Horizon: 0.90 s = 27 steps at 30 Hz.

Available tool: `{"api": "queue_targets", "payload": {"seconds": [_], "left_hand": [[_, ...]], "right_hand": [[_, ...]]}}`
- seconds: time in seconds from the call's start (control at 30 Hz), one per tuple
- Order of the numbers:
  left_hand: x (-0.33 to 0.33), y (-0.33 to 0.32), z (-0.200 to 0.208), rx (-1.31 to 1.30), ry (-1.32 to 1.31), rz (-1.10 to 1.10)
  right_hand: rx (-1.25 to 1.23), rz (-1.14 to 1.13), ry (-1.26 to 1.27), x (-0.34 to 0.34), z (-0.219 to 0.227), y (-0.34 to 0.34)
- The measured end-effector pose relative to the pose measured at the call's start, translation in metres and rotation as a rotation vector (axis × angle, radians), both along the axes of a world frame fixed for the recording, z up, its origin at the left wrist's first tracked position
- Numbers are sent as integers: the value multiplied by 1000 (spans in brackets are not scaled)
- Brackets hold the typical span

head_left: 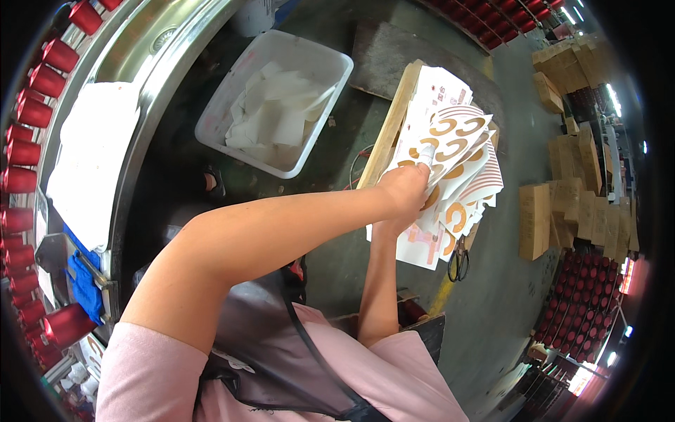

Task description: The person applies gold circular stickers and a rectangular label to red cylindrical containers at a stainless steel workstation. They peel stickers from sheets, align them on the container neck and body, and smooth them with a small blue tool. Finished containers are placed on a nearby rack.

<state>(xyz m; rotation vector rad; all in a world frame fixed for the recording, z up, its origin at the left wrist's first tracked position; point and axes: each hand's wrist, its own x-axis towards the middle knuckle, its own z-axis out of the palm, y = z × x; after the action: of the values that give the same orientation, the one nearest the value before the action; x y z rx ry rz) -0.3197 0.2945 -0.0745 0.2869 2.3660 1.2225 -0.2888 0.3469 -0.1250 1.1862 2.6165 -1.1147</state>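
A stack of white sheets with gold C-shaped marks and pink stripes (457, 149) lies fanned out in front of me, its edges uneven. My left hand (408, 187) reaches across from the left and is closed at the near left edge of these printed sheets. A small pale thing (427, 152) shows at its fingertips; I cannot make out what it is. Just below, my right hand (395, 224) is by the same edge, partly covered by the left one, and its fingers are hidden. Black-handled scissors (458, 264) hang at the near right of the stack.
A wooden board edge (395, 116) runs along the stack's left. Left of it stands a translucent bin (205, 130) holding white scraps. A metal sink counter (158, 91) with white cloth (95, 162) and red cups (22, 151) curves along the left. Cardboard boxes (536, 221) stand right.
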Motion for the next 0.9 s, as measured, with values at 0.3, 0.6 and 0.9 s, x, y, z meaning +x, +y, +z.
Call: {"api": "queue_targets", "payload": {"seconds": [0.3, 0.6, 0.9], "left_hand": [[-8, -10, -2, 4, -56, 38], [-11, -18, -11, 15, -20, 80], [-14, -17, -23, -17, -12, 134]], "right_hand": [[177, 393, 439, 38, -23, 32], [154, 407, 185, 40, -35, 60], [358, 531, 48, 33, -24, 69]]}}
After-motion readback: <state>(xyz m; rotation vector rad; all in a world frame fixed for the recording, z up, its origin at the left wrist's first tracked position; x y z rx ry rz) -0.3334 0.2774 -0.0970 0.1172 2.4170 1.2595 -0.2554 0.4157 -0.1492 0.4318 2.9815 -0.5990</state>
